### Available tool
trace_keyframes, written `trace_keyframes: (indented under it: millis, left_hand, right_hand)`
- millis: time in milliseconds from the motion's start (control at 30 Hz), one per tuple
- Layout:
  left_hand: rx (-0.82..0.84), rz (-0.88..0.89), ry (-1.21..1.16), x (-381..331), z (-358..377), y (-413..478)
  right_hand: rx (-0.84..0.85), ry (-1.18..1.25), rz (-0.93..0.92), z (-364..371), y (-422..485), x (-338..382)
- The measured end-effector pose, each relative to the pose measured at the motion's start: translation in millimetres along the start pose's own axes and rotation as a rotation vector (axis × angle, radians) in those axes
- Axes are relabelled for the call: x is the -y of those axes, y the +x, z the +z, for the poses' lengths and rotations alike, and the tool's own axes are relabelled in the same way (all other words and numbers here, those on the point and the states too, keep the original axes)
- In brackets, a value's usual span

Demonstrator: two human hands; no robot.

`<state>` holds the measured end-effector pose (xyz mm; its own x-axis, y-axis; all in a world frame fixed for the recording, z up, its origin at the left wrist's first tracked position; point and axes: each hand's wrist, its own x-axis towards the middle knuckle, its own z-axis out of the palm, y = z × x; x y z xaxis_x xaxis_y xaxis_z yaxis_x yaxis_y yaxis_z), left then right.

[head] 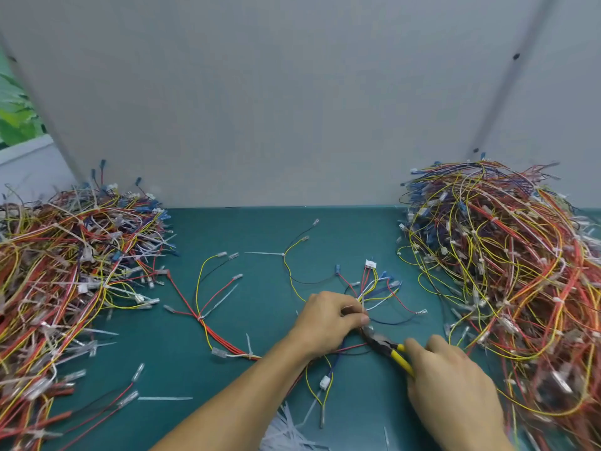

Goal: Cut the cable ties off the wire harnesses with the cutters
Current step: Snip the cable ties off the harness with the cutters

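A wire harness (374, 289) of red, yellow, blue and white wires lies on the green mat in front of me. My left hand (328, 320) pinches its bundled part between thumb and fingers. My right hand (452, 382) grips the yellow-handled cutters (388, 348). Their dark jaws point up-left at a white cable tie (369, 330) just below my left thumb. Whether the jaws are closed on the tie I cannot tell.
A big heap of tied harnesses (507, 271) fills the right side and another heap (65, 271) the left. Loose harnesses (211, 307) lie on the green mat (182, 353). Cut white tie pieces (286, 431) are piled near the front edge. A grey wall stands behind.
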<state>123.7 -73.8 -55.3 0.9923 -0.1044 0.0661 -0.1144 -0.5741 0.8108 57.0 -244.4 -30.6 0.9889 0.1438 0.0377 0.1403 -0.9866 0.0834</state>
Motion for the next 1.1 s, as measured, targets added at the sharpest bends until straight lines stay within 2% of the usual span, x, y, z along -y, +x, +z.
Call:
trace_keyframes:
  millis: [367,600,733,933,1000,1100]
  left_hand:
    - [-0.016,-0.038,-0.057,1.6,1.9,1.3]
    - [-0.008,-0.069,-0.066,2.0,1.7,1.8]
    - [-0.046,-0.141,-0.334,-6.1,-8.5,1.3]
    - [-0.206,-0.225,-0.781,-11.9,-52.2,-1.4]
    - [-0.218,-0.283,-0.852,-8.8,-60.4,-3.7]
    - [-0.253,-0.332,-0.824,-3.0,-62.7,-8.7]
  right_hand:
    - [0.05,-0.043,-0.033,5.3,-1.0,2.6]
    - [0.095,0.021,0.002,1.9,-1.3,3.7]
    - [0.092,0.007,-0.003,-3.2,-0.9,3.2]
    - [-0.061,-0.015,0.0,-13.5,1.0,-1.4]
    - [-0.097,0.003,-0.01,-14.1,5.7,0.4]
    - [-0.122,0.061,-0.054,-11.4,12.8,13.0]
